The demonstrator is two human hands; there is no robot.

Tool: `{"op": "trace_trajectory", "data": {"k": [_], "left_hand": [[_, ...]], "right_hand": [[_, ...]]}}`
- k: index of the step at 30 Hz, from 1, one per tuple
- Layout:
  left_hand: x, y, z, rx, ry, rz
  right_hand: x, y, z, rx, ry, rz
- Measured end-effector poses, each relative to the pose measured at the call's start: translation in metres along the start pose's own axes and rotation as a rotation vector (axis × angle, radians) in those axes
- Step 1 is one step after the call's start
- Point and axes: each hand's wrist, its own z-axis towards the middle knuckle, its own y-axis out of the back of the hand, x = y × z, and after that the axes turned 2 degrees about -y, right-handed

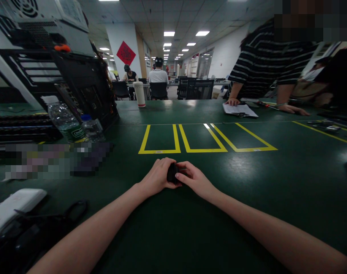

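Observation:
Both my hands meet at the middle of the dark green table (247, 179), closed around a small black object (172, 173). My left hand (157, 176) curls over its left side with the fingers wrapped round. My right hand (194, 178) pinches its right side with thumb and fingertips. The object is mostly hidden between the fingers, so I cannot make out what it is. Just beyond the hands lie three yellow tape outlines (187, 139) on the table top.
Two plastic water bottles (65, 121) and black computer cases (82, 80) stand at the left. A white device (16, 203) and black cables (73, 211) lie near left. A white cup (139, 94) stands far back. A person in a striped shirt (264, 64) leans over papers (239, 110) at right.

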Motion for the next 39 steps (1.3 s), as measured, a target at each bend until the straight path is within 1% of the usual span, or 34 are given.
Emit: {"op": "trace_trajectory", "data": {"k": [2, 5, 11, 15, 17, 20, 23, 27, 32, 35, 39], "left_hand": [[0.0010, -0.0013, -0.0003, -0.005, -0.002, 0.017], [0.0013, -0.0017, -0.0007, -0.008, 0.013, 0.019], [-0.0003, 0.0003, -0.0002, 0.014, 0.027, -0.019], [-0.0014, 0.0015, 0.0003, 0.001, 0.019, -0.007], [-0.0028, 0.0034, 0.0005, 0.016, 0.012, -0.006], [-0.0047, 0.0068, 0.0006, 0.049, 0.010, 0.000], [-0.0050, 0.0079, 0.0003, 0.056, 0.011, 0.008], [-0.0033, 0.0059, -0.0001, 0.032, 0.007, 0.002], [-0.0017, 0.0018, 0.0003, 0.016, 0.010, 0.000], [-0.0006, -0.0005, 0.0000, -0.008, 0.015, 0.018], [0.0002, 0.0000, -0.0004, -0.005, 0.000, 0.018]], "right_hand": [[0.0003, -0.0003, -0.0005, 0.016, 0.025, 0.002], [0.0003, -0.0012, -0.0011, 0.006, 0.059, 0.015], [0.0005, -0.0006, -0.0005, 0.012, 0.021, 0.062], [0.0019, 0.0004, -0.0002, -0.005, 0.007, 0.009], [0.0026, 0.0004, -0.0007, 0.001, 0.001, -0.012], [0.0035, -0.0002, -0.0022, 0.022, 0.020, 0.002], [0.0040, -0.0009, -0.0035, 0.040, 0.031, 0.057], [0.0035, -0.0012, -0.0028, 0.038, 0.023, 0.079], [0.0006, -0.0008, 0.0002, -0.005, -0.003, 0.022], [0.0009, -0.0008, 0.0001, 0.016, -0.012, 0.012], [0.0036, -0.0011, -0.0021, 0.036, 0.027, 0.016]]}}
